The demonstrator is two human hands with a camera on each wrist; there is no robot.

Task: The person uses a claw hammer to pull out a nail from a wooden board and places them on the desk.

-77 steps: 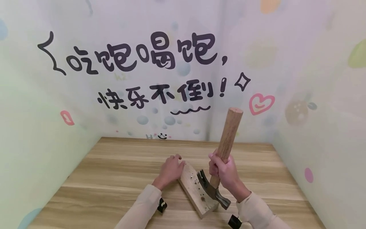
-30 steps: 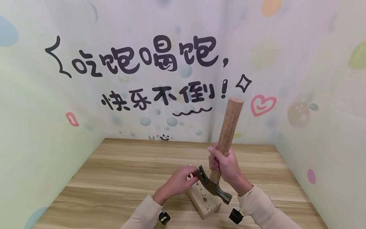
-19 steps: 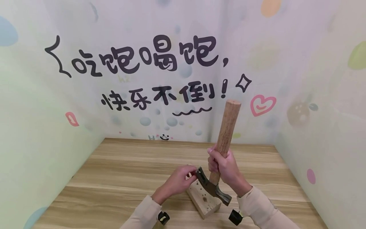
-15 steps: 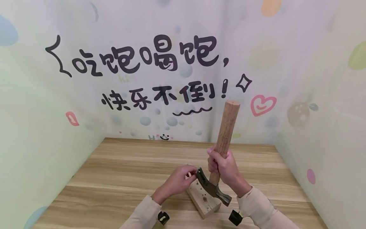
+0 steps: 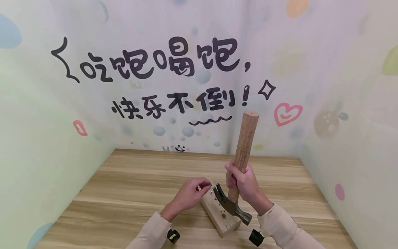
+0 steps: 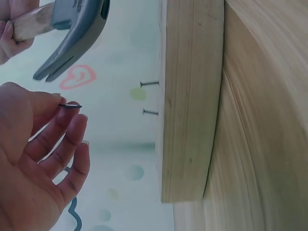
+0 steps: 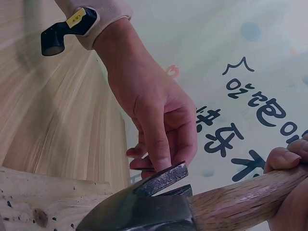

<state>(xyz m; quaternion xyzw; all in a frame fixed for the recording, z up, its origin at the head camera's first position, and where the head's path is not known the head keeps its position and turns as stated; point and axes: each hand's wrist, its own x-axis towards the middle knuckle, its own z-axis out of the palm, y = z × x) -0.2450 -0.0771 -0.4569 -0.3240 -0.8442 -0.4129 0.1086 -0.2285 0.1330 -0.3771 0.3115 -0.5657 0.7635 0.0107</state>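
Note:
My left hand (image 5: pixel 188 197) pinches a nail (image 6: pixel 70 106) between thumb and forefinger, its other fingers loosely bent. The nail is held just off the claw of a hammer (image 5: pixel 246 141). My right hand (image 5: pixel 245 185) grips that hammer low on its wooden handle near the head, so the handle points up and the claw faces the left hand. Under the hammer head lies a wooden block (image 5: pixel 214 214), pitted with dark holes. In the left wrist view, an upper nail (image 6: pixel 150 83) and a lower nail (image 6: pixel 150 112) stick out of the block's face.
The block lies on a wood-grain table (image 5: pixel 130 186). Behind it hangs a pale printed backdrop (image 5: pixel 174 20) with black lettering, and pale walls stand on both sides. Black wrist cameras hang below the left sleeve (image 5: pixel 150 230) and right sleeve (image 5: pixel 280 224).
My left hand left the block's far end and came to the hammer's claw; it has since drawn slightly left, away from the claw. The right hand keeps its grip, the hammer shifting little.

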